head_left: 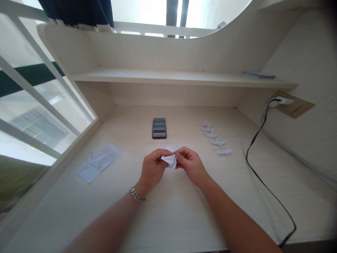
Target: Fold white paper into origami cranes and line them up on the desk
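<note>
Between my hands, over the middle of the desk, is a small piece of folded white paper (170, 160). My left hand (154, 166) pinches its left side, thumb on top. On the opposite side, the thumb and fingers of my right hand (190, 164) close on the paper's upper right edge. The fingers partly cover the paper, so its full shape is hidden. To the right lies a slanting row of several folded paper cranes (218, 143). A phone (159, 128) rests on the desk just beyond my hands.
Printed paper sheets (98, 163) lie on the left of the desk (163, 225). A black cable (259, 177) runs from the wall socket (293, 104) down the right side. Behind is a shelf (181, 77) with a flat item (259, 75); white rails (34, 93) stand at left.
</note>
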### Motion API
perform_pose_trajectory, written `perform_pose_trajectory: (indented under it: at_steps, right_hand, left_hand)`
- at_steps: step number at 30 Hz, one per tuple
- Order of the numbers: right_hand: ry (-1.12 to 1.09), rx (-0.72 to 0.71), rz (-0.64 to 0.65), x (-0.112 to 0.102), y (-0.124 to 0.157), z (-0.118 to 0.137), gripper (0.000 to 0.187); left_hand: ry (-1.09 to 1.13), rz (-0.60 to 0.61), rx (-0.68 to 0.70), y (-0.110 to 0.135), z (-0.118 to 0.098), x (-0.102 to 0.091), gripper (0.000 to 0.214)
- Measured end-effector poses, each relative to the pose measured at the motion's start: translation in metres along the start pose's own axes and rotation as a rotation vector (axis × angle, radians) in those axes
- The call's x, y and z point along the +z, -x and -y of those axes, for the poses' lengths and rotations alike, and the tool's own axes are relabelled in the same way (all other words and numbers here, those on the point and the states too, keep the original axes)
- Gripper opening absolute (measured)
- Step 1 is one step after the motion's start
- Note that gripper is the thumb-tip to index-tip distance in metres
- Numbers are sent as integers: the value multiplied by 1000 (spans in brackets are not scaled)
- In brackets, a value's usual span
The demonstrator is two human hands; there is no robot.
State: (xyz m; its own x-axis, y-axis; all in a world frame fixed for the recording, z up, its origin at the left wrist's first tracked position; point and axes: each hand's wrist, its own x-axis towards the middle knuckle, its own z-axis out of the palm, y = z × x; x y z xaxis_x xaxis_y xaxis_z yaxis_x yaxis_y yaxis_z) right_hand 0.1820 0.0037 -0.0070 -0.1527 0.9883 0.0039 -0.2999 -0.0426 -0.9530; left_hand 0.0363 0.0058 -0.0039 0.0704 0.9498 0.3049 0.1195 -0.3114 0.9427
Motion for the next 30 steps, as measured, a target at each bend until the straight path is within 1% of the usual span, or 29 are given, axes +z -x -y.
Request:
perform_pose_trajectory:
  at_steps: [3, 7, 13, 16, 21, 22, 24, 27, 30]
  right_hand:
    - [23, -9, -17, 1, 0, 1, 17]
    - [26, -4, -35, 1, 0, 3, 17]
    - [-1, 41, -69, -2, -2, 0, 18]
    - [14, 68, -78, -2, -3, -1, 18]
    - [158, 62, -93, -4, -4, -2, 20]
    - [207, 39, -97, -5, -4, -2, 21]
    - [324, -42, -137, -5, -3, -1, 24]
    - [519, -193, -214, -1, 2, 4, 28]
    - [712, -308, -176, 8, 9, 9, 37]
  left_hand:
    - [2, -12, -61, 1, -1, 1, 13]
    - [20, -3, -102, -1, 0, 1, 14]
    - [97, 103, -163, -7, 1, -3, 24]
    - [132, 123, -211, -9, 2, -2, 26]
    - [219, 186, -254, -9, 6, 0, 22]
    - [200, 173, -248, -8, 6, 0, 21]
    - [101, 101, -209, -8, 7, -1, 21]
    - [-138, -21, -118, -7, 6, -4, 20]
    - [-317, -78, -30, -5, 3, -6, 20]
